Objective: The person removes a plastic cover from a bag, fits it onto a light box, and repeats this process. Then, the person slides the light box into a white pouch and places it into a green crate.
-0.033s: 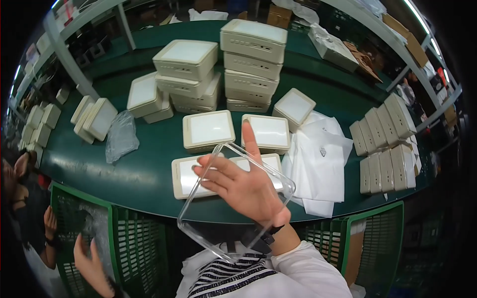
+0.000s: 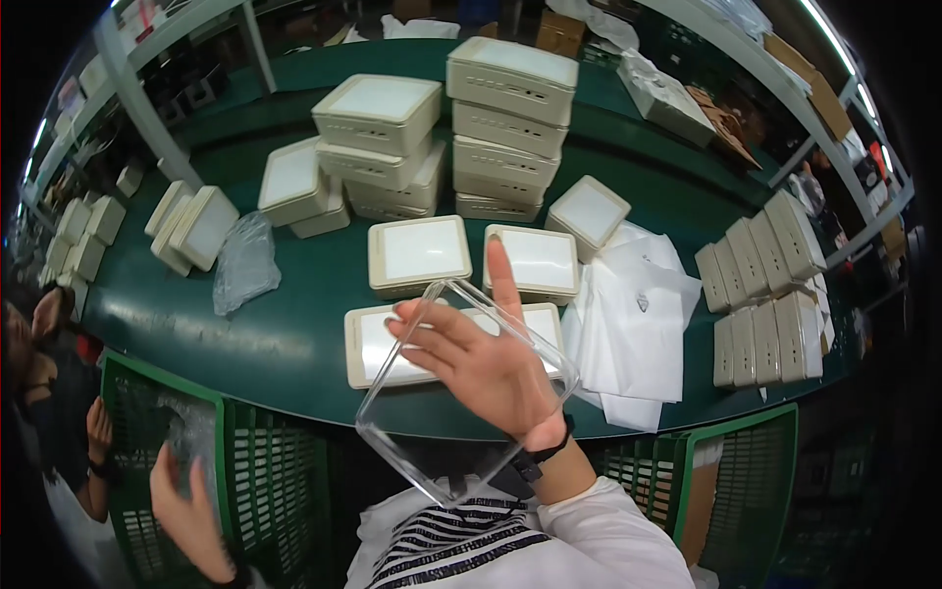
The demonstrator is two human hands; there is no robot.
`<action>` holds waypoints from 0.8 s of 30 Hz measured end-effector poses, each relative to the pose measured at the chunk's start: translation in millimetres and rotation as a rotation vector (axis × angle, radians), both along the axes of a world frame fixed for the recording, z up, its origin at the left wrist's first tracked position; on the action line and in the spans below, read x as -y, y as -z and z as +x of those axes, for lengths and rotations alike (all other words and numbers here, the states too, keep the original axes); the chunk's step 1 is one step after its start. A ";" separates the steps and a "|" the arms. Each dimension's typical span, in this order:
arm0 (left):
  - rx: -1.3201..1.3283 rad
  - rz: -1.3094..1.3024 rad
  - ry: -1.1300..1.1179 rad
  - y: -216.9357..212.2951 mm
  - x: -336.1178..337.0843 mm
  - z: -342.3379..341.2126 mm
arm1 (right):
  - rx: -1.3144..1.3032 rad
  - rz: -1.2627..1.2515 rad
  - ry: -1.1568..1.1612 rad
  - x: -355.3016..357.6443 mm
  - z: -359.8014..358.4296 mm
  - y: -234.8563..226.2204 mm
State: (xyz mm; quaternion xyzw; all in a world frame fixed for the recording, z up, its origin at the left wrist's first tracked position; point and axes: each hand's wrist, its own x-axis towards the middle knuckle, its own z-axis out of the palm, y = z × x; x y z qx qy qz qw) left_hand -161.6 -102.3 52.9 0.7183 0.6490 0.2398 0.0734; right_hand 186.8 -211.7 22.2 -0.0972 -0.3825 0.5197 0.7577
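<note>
A clear plastic cover (image 2: pixel 555 359), squarish with raised edges, is held up on my right hand (image 2: pixel 496 378) over the table's front edge. The palm faces up toward me, the fingers are stretched out to the left and the thumb points away. I see the palm through the cover, which tilts with one corner down toward my shirt. My left hand (image 2: pixel 189 510), low at the left by a green crate, is empty, its thumb and fingers apart. Behind the right hand lie several flat cream devices with white tops (image 2: pixel 420 253), partly hidden by the hand.
Stacks of cream devices (image 2: pixel 510 128) stand farther back on the green table (image 2: pixel 304 324). White sheets (image 2: pixel 628 344) lie right, a crumpled clear bag (image 2: pixel 245 265) left. More devices stand in rows at far right. Green crates (image 2: pixel 211 393) flank me. At far left is another person's hand (image 2: pixel 99 432).
The view has shifted slightly, so the table's things sit a little farther right. My left hand has moved slightly up and right. The cover's lower corner has come up a little.
</note>
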 end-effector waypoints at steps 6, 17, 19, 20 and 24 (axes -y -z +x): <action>0.382 -0.172 1.012 0.9 30.2 130.6 | 0.358 -0.099 0.233 0.3 -7.7 6.5; 0.776 -0.393 1.249 61.6 37.3 157.8 | 0.404 -0.144 0.059 17.3 -21.6 12.9; 0.807 -0.438 1.227 71.7 37.6 151.1 | 0.504 -0.156 0.062 17.8 -24.9 12.8; 0.836 -0.473 1.194 75.5 37.8 148.0 | 0.605 -0.162 0.053 18.1 -26.6 12.2; 1.157 -0.653 1.105 88.7 45.6 138.8 | 0.809 -0.188 0.126 24.6 -39.3 4.1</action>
